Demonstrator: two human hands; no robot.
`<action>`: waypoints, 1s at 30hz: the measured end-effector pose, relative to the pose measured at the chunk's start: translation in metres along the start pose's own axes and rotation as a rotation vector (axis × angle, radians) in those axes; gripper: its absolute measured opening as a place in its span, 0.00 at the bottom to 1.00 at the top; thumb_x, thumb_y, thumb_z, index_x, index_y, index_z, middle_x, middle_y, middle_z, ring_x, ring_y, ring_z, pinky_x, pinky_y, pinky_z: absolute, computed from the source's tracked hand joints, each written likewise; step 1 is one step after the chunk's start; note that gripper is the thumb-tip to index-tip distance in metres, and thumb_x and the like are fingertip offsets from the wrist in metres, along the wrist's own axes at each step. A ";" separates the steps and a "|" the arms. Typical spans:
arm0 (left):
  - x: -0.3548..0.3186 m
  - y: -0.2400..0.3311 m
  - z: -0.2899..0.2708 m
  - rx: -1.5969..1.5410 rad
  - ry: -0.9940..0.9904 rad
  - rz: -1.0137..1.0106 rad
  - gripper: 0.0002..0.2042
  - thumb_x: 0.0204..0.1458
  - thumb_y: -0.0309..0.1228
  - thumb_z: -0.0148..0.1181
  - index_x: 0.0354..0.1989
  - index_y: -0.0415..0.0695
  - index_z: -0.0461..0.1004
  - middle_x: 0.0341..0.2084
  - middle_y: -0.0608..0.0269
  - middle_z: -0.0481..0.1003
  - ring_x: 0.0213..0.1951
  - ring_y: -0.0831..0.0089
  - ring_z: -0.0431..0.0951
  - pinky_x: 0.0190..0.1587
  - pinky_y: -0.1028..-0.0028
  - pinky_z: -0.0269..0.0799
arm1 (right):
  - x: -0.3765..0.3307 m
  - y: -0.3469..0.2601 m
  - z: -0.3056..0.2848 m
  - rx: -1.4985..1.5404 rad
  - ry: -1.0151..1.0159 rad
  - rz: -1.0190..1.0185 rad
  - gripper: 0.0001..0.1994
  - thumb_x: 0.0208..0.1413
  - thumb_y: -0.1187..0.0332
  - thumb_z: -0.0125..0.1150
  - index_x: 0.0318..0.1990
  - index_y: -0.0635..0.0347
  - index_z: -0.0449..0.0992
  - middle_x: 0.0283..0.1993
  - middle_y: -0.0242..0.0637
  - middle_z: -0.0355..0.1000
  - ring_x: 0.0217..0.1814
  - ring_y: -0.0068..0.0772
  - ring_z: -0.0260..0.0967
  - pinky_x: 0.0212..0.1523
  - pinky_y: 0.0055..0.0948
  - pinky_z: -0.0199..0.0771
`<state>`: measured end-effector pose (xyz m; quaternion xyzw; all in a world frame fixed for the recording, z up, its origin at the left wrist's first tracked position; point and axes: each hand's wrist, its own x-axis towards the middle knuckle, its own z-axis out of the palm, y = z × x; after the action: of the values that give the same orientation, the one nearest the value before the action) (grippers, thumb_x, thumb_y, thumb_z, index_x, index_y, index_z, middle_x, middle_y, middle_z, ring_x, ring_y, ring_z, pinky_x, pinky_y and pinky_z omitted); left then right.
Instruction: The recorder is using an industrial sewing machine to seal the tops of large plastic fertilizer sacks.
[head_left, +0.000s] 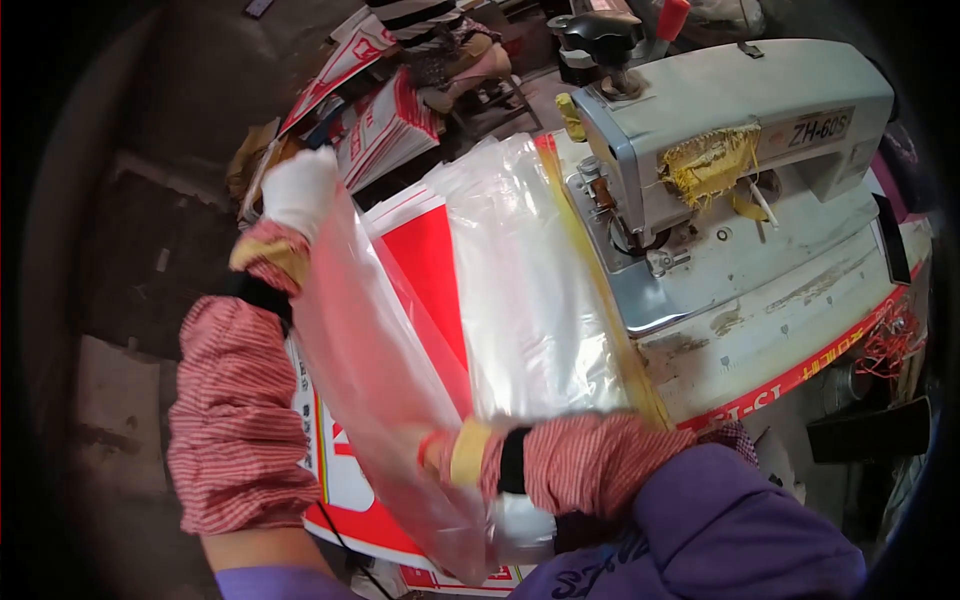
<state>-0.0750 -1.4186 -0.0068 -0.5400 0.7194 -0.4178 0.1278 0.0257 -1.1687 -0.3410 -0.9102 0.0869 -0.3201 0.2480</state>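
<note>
My left hand (299, 192), in a white glove, is closed on the upper end of a clear plastic bag (355, 330), lifting it at the left. The film hangs from there toward my body. My right hand (425, 450) reaches leftward across the front, behind or inside the film; its fingers are blurred and veiled by the plastic. Beneath lie red and white printed sacks (425, 255). On their right side rests a stack of shiny clear plastic bags (535, 300).
A grey-white sewing machine (740, 130) stands to the right on its worn table (760, 340), close beside the bags. More printed sacks (385, 130) are piled at the far left. Another person's arm (480, 75) shows near them. Red threads (890, 340) hang at the right edge.
</note>
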 end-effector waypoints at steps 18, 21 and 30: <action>-0.018 0.019 -0.156 0.103 0.099 0.228 0.06 0.47 0.30 0.49 0.30 0.45 0.72 0.26 0.54 0.75 0.31 0.57 0.76 0.31 0.63 0.73 | -0.241 -0.123 -0.307 0.024 0.824 0.820 0.18 0.46 0.67 0.57 0.46 0.60 0.66 0.43 0.45 0.67 0.41 0.37 0.68 0.37 0.35 0.69; -0.021 0.036 -0.165 0.157 0.065 0.279 0.06 0.47 0.29 0.49 0.30 0.45 0.73 0.25 0.56 0.75 0.31 0.57 0.76 0.32 0.63 0.73 | -0.237 -0.105 -0.336 -0.133 0.837 0.946 0.26 0.45 0.69 0.59 0.53 0.62 0.61 0.40 0.44 0.69 0.40 0.35 0.68 0.37 0.32 0.69; -0.014 0.041 -0.143 0.113 0.081 0.320 0.07 0.47 0.27 0.48 0.32 0.45 0.72 0.26 0.55 0.75 0.32 0.57 0.76 0.33 0.63 0.72 | -0.212 -0.135 -0.327 0.144 0.755 0.697 0.18 0.49 0.71 0.54 0.49 0.65 0.65 0.29 0.38 0.72 0.30 0.27 0.71 0.31 0.25 0.69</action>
<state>-0.1880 -1.3372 0.0476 -0.3933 0.7762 -0.4533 0.1935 -0.3446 -1.1147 -0.1669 -0.6290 0.4463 -0.5295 0.3533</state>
